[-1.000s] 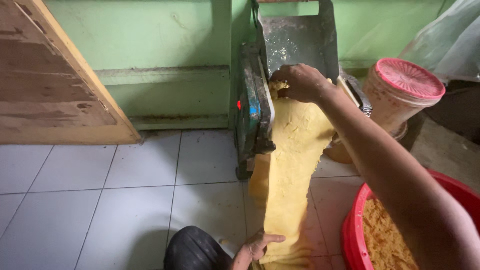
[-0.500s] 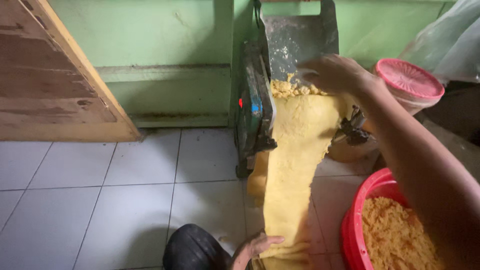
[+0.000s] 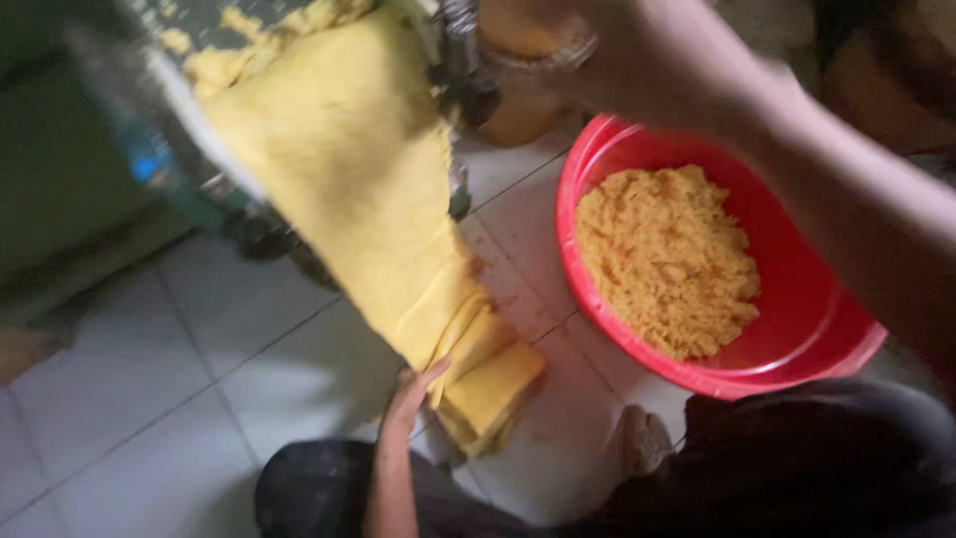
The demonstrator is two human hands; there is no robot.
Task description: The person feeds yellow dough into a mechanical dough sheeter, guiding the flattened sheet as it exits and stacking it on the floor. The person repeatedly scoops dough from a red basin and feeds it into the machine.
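Note:
A wide yellow dough sheet [image 3: 349, 169] hangs down from a blurred metal rolling machine [image 3: 169, 149] at the upper left. It ends in a folded stack [image 3: 488, 389] on the tiled floor. My left hand [image 3: 410, 394] reaches up from the bottom and holds the sheet's edge just above the stack, thumb on the dough. My right arm [image 3: 797, 149] crosses from the right edge to the top centre. Its hand [image 3: 583, 50] is a blur near the machine's top, so its fingers cannot be made out. Loose dough crumbs [image 3: 239, 30] lie at the sheet's top.
A red plastic basin [image 3: 797, 339] of yellow crumbly dough [image 3: 667, 259] stands on the floor at right, under my right arm. A tan jar [image 3: 523, 60] is behind the machine. My dark-trousered knees [image 3: 319, 488] and a bare foot [image 3: 637, 438] are at the bottom. White tiles [image 3: 179, 399] are at left.
The view has swung down and right and tilted, so the basin now fills the right side. My right hand has moved from the sheet's top toward the right. My left hand stays at the sheet's lower end.

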